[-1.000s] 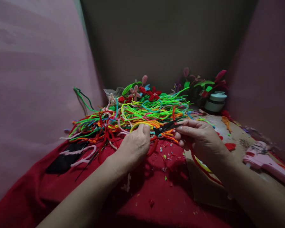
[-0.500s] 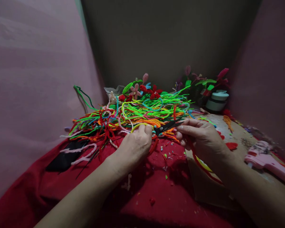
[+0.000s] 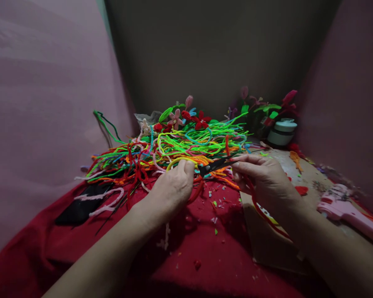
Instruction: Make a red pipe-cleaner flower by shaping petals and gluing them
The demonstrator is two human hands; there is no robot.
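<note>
My left hand is closed around the handle end of dark scissors, whose blades point right. At the blade tips, the thumb and fingers of my right hand pinch a red fuzzy stem, which trails down past the palm toward my right forearm. Another red piece hangs beneath my left hand. Just behind both hands lies a heap of colourful fuzzy stems, mostly green, orange and red.
A black phone lies at the left on the red cloth. On the right are cardboard, a pink glue gun and a lidded jar. Fuzzy flowers stand behind the heap; small scraps dot the cloth.
The whole view has shifted slightly, so most things appear a little further left. Both hands keep nearly the same pose, with the scissor blades looking closer together near my right fingertips.
</note>
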